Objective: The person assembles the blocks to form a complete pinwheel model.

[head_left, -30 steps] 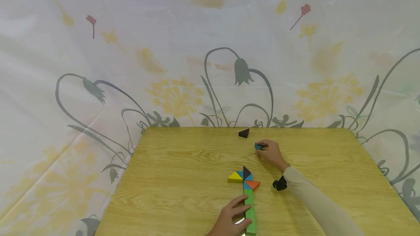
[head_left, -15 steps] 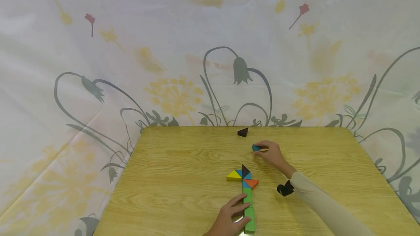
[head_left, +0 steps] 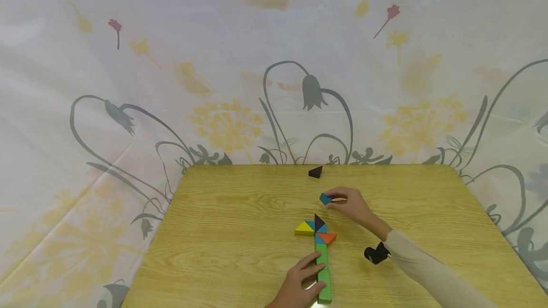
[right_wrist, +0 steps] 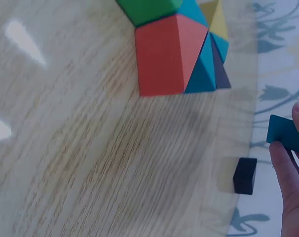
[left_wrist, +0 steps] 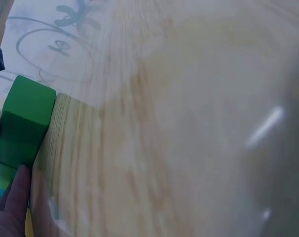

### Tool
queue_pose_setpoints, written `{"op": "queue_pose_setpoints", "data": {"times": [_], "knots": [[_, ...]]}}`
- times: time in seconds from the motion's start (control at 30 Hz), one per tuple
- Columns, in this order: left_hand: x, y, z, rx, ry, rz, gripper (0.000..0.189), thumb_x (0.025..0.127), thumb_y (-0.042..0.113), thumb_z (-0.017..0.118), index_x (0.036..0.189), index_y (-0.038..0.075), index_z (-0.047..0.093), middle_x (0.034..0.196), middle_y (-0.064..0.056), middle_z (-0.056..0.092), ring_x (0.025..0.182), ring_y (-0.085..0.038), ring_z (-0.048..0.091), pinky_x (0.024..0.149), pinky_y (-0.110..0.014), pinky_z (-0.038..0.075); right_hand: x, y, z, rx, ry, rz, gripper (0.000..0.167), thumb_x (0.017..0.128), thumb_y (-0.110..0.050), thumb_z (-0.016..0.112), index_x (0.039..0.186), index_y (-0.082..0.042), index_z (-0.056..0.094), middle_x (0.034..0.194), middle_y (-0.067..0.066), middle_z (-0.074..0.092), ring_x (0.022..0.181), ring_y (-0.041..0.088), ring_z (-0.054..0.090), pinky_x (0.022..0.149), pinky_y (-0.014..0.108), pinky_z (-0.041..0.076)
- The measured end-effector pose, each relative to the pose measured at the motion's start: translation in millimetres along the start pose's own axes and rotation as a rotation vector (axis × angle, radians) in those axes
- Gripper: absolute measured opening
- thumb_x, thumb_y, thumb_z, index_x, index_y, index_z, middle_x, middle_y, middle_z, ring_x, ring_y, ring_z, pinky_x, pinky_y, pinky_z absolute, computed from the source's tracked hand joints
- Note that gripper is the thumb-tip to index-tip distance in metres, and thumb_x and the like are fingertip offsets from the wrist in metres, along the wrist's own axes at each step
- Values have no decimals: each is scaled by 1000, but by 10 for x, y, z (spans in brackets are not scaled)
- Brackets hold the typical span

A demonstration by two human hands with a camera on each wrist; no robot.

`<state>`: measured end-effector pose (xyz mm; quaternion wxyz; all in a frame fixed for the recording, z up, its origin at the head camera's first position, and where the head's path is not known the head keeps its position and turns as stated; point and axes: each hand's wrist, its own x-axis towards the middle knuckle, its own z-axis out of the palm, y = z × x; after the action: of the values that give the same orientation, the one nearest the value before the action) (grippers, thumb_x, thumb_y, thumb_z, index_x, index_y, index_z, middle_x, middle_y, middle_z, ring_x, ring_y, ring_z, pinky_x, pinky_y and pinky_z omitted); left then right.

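Note:
Pinched between thumb and fingertips, a blue triangular block [head_left: 325,198] is in my right hand [head_left: 351,203], beyond a row of blocks. The same blue block [right_wrist: 285,133] shows at the right edge of the right wrist view. My left hand [head_left: 297,282] rests its spread fingers on two green blocks [head_left: 324,286] laid end to end. At their far end, small blue triangles [head_left: 320,239] meet a yellow triangle [head_left: 305,229], a dark triangle [head_left: 318,223] and an orange-red triangle [head_left: 327,237] in a pinwheel shape. A green block's end [left_wrist: 28,101] stands out in the left wrist view.
A loose black block [head_left: 316,172] lies near the far edge of the wood-grain table [head_left: 222,251]. Under the right sleeve shows a black wrist device [head_left: 376,253]. A flower-printed cloth [head_left: 205,37] hangs behind the table.
My right hand has moved left and a little nearer with the blue block, toward the pinwheel. My left hand stays on the green blocks.

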<state>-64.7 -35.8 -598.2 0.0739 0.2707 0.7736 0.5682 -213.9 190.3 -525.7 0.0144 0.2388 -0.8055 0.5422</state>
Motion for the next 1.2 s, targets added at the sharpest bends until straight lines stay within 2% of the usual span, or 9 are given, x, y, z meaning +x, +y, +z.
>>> {"op": "queue_pose_setpoints", "data": {"times": [0.33, 0.5, 0.9, 1.03, 1.2], "knots": [[-8, -14, 12, -95, -8, 4, 45, 93, 29, 60, 131, 4, 56, 146, -5, 38, 129, -22, 42, 89, -17, 46, -61, -184, 120, 26, -163, -35, 28, 84, -4, 71, 110, 5, 66, 109, 22, 63, 100, 36, 62, 78, 29, 55], [-9, -33, 20, -112, -8, 2, 46, 93, 29, 61, 131, 3, 56, 146, -5, 38, 128, -20, 43, 88, -18, 46, -90, -222, 176, 36, -203, -27, 28, 83, -2, 71, 109, 5, 66, 110, 21, 63, 101, 35, 61, 78, 28, 55], [-4, -24, 1, -39, -1, 50, 45, 94, 29, 59, 131, 3, 56, 146, -7, 38, 129, -22, 41, 90, -18, 45, -149, -238, 289, 68, -255, -43, 29, 83, 0, 71, 109, 7, 65, 111, 23, 61, 102, 38, 60, 78, 26, 55], [-3, -20, -2, -10, 12, 82, 45, 94, 28, 60, 130, 2, 56, 145, -8, 39, 129, -23, 41, 92, -20, 45, -163, -256, 328, 74, -274, -61, 27, 84, 0, 70, 109, 8, 65, 111, 23, 61, 100, 35, 60, 79, 28, 55], [-13, -1, 0, -8, 2, 85, 44, 95, 26, 58, 130, -1, 55, 145, -11, 39, 128, -25, 43, 91, -19, 46, -183, -244, 393, 76, -295, -82, 25, 84, -2, 70, 108, 6, 66, 110, 22, 62, 98, 33, 62, 79, 30, 55]]}}
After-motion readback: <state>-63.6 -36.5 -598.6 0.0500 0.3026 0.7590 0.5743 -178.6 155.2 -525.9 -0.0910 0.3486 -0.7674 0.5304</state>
